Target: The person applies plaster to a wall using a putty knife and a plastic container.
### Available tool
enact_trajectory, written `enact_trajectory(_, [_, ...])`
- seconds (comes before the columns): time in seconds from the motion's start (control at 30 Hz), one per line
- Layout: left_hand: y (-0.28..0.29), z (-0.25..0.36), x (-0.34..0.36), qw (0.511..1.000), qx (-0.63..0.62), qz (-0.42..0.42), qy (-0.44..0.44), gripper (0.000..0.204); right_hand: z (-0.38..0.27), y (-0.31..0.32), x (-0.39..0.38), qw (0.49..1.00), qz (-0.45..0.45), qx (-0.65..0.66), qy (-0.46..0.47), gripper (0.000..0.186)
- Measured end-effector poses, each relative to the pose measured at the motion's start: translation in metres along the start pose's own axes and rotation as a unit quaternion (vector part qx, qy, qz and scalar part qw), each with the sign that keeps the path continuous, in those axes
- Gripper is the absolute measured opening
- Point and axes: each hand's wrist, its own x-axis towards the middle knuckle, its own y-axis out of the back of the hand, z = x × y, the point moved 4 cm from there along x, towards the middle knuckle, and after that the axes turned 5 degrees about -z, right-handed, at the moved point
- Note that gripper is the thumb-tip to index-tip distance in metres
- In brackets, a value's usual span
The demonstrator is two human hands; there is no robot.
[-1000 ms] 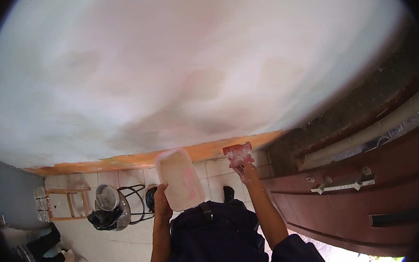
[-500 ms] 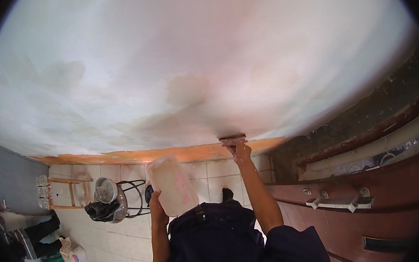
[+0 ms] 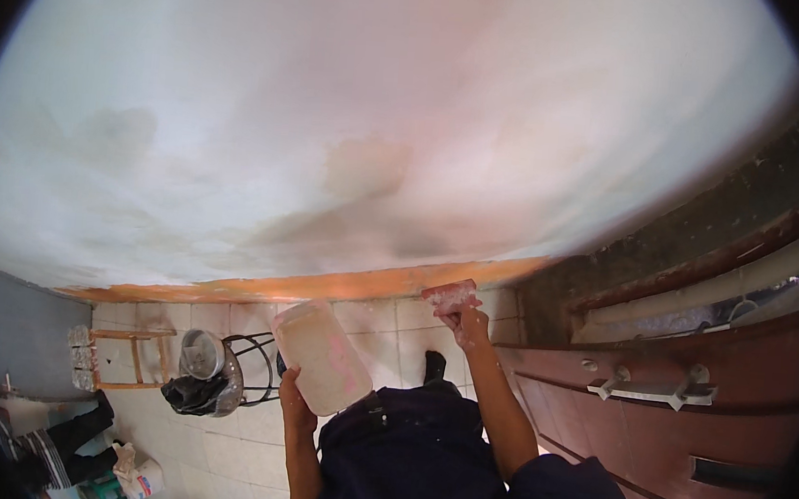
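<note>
In my right hand [image 3: 468, 327] is a pinkish putty knife [image 3: 449, 297] with a wide blade, smeared with white filler. Its blade is apart from the wall, over the tiled floor near the orange strip. My left hand [image 3: 297, 399] grips the edge of a shallow rectangular plastic tray [image 3: 316, 356], off-white with pink smears, held in front of my body. Ahead rises a wall [image 3: 287, 128] coated whitish with damp-looking grey patches. An uncoated orange strip [image 3: 322, 286] runs along its foot.
To the left, a stool [image 3: 231, 391] bears a bucket [image 3: 203, 356] and a black plastic bag [image 3: 191, 396]. Beyond it stands a small wooden stool [image 3: 133, 360]. A reddish-brown door [image 3: 630, 418] with a metal handle is close on my right. Clothes and containers lie at lower left.
My right hand has drawn the putty knife off the wall and slightly back toward me, turning its blade face up. The tray has shifted slightly left.
</note>
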Motion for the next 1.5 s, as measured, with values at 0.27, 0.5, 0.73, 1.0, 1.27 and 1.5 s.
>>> enact_trajectory(0.27, [0.028,0.005,0.003,1.0,0.027,-0.007,-0.01,0.054,-0.023,-0.051,0.057,0.964,-0.193,0.053,0.175,0.019])
enact_trajectory(0.5, [0.037,0.001,0.005,1.0,0.024,0.006,-0.005,0.053,0.019,-0.049,-0.029,0.992,-0.077,0.025,0.101,0.02])
enact_trajectory(0.73, [0.019,0.019,0.009,1.0,0.012,-0.006,-0.006,0.051,0.054,0.023,0.069,0.99,0.12,0.064,0.037,0.024])
enact_trajectory(1.0, [0.015,0.026,0.008,1.0,0.013,-0.007,-0.005,0.053,-0.049,-0.088,0.049,0.991,-0.047,-0.02,0.125,0.014])
enact_trajectory(1.27, [0.012,0.02,0.012,1.0,0.008,-0.001,0.005,0.053,0.05,-0.049,-0.024,0.994,0.001,-0.099,0.044,0.023])
enact_trajectory(1.5, [0.009,0.028,0.017,0.999,0.014,-0.044,-0.003,0.052,0.024,-0.005,0.105,0.989,-0.074,0.072,0.104,0.016])
